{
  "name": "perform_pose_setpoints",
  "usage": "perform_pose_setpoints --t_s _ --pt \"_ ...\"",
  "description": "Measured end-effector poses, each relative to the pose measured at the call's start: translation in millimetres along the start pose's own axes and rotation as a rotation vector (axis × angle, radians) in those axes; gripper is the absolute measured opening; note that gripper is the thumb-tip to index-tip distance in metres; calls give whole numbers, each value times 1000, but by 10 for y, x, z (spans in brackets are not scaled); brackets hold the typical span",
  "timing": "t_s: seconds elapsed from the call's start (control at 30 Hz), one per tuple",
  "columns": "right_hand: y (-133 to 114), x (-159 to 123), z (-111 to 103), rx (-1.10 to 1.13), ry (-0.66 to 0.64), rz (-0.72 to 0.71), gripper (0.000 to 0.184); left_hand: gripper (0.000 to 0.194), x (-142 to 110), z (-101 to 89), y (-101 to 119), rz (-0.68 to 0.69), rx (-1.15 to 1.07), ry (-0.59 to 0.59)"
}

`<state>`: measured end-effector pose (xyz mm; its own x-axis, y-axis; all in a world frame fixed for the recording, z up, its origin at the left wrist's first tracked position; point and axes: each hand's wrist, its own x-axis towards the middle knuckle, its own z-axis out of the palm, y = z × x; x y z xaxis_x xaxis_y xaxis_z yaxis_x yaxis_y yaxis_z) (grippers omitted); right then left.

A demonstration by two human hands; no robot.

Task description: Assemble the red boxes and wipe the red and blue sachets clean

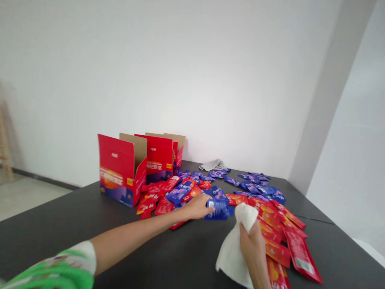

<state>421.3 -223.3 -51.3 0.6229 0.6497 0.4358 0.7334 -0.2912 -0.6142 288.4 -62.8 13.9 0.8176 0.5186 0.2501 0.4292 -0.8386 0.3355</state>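
Left hand: the left hand (197,206) is closed on the near end of a blue sachet (219,210); the fingers lie over its glossy face, and the thumb is out of sight.

Right hand: the right hand (254,245) is clenched around a crumpled white cloth (231,253), which hangs loosely below and beside it.

Item location: the blue sachet lies on the dark tabletop (66,224), at the near edge of a loose spread of blue sachets (249,182) and red sachets (300,255).

Nearby items: three open red cartons (120,168) stand at the far left of the spread, with flaps raised. A grey cloth (213,165) lies against the far wall (180,80).

Risk, sachets: the packs overlap loosely, so dragging the held sachet could disturb its neighbours and mix the colours further.

Risk, edge: red sachets reach toward the near right of the tabletop, so a sweep of the hanging cloth could push some over.

Risk, cartons: the nearest carton stands close to the sachets and appears light, so a knock from the left arm could tip it.

Hidden: the left hand covers part of the sachet, and the right hand and cloth mask the sachets beneath them. Carton interiors and small print cannot be made out. The lowest red sachets run out of frame.
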Motion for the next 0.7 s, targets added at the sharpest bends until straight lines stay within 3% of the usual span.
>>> perform_pose_setpoints --t_s 0.07,0.13,0.23,0.37,0.53,0.7 --pt "-106 -53 45 162 3 -31 46 27 -369 88 -21 -46 -129 -78" --pt "-249 -159 134 245 -135 -158 42 27 -634 194 -19 -75 -302 -165" --pt "-394 -291 254 88 -317 -253 41 26 -848 302 6 -90 -424 -225" --pt "-379 -316 266 -214 -279 -64 38 25 -945 332 44 -109 -292 -187" --pt "-373 -361 255 -143 -356 -280 47 19 -985 403 65 -90 -63 -40" --pt "-372 -343 259 -296 -295 -125 38 23 -1002 446 75 -76 -48 -37"
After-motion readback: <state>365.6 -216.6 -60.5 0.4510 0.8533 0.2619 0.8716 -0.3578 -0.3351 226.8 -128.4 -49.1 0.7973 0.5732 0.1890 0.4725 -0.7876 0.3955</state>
